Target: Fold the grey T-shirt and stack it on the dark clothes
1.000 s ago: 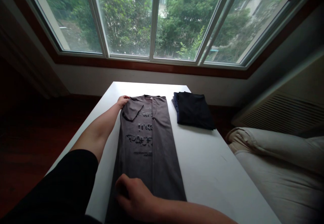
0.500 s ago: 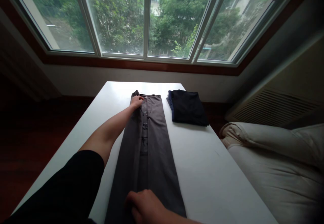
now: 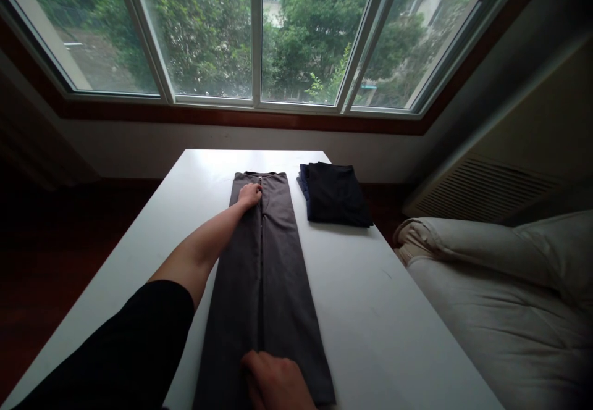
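Observation:
Grey trousers [image 3: 290,286] lie lengthwise on the white table, waist end toward the window, with two long edges meeting along a narrow dark gap down the middle. Near the waist, my left hand [image 3: 251,194] is closed on the inner edge of the left half. My right hand [image 3: 278,380] is at the near end, fingers curled on the cloth by the middle gap; its fingertips are partly hidden. A stack of folded dark garments [image 3: 339,194], black on top with navy below, sits to the right of the trousers' waist.
The white table [image 3: 370,311] reaches toward a wide window [image 3: 296,46]. A pale padded seat [image 3: 500,311] stands along the right side, with a slatted vent [image 3: 467,188] behind it. Dark reddish floor [image 3: 55,255] shows on the left.
The left half of the trousers has come over to the right, narrowing the middle gap and covering the strip inside. My left hand has moved slightly nearer. The view has shifted a little.

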Demonstrator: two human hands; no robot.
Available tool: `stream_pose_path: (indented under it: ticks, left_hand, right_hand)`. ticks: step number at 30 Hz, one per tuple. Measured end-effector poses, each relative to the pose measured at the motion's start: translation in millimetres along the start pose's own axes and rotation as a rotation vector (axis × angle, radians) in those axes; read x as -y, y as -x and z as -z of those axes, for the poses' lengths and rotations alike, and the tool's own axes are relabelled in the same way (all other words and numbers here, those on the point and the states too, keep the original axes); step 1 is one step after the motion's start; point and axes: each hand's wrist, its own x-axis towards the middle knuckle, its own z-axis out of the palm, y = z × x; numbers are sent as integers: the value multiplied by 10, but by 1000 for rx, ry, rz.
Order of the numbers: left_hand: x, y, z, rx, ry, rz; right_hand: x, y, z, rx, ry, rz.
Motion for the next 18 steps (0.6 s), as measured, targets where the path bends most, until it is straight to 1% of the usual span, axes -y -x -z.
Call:
stream_pose_path:
  ticks: [3, 7, 10, 13, 18]
  left_hand:
    - [-5, 38, 9, 0, -19, 11]
    - [-50, 70, 32, 1, -3, 11]
    - [-117, 59, 80, -46, 24, 5]
    - [-187, 57, 118, -108, 35, 13]
    - [-208, 195, 61, -125, 22, 35]
  right_hand:
    - [-65, 34, -63, -71, 66, 15]
    - [-79, 63, -76, -130, 62, 8]
    - [-92, 71, -123, -162, 45, 16]
    - [-144, 68, -210, -225, 56, 40]
    - [-247, 47, -338, -317, 102, 55]
